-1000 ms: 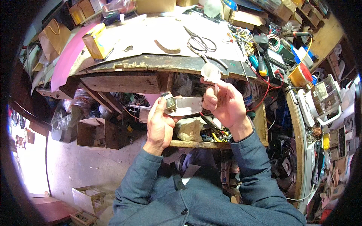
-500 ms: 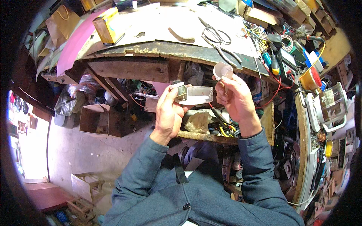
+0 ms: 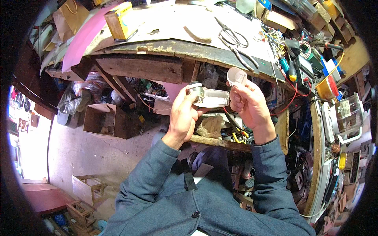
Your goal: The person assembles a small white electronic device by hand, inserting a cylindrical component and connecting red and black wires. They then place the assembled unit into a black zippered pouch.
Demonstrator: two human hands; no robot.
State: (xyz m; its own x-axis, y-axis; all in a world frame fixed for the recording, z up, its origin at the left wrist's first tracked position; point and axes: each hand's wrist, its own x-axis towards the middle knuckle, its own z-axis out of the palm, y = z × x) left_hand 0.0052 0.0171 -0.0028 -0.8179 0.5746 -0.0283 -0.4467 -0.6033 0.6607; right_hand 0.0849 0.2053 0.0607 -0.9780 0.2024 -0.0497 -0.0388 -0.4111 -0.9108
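My left hand [image 3: 184, 114] grips a small round jar [image 3: 195, 89] with a metallic rim, held just below the front edge of the workbench [image 3: 157, 45]. A white oblong casing [image 3: 212, 98] lies between both hands, touching the jar. In my right hand [image 3: 248, 106] is a round white lid [image 3: 236, 74], pinched at the fingertips and tilted up above the casing. Both forearms in blue-grey sleeves come up from the lower edge.
Scissors [image 3: 232, 36], pliers, a yellow box [image 3: 120, 19] and a curved wooden piece [image 3: 197, 36] lie on the bench. Screwdrivers, wires and a yellow-red tape roll [image 3: 327, 87] crowd the right side. A shelf of tools [image 3: 228, 133] sits under my hands. A cardboard box [image 3: 104, 120] stands on the floor.
Both hands stay together holding the same things. The view has shifted, so the hands and bench sit slightly higher and more central in the picture.
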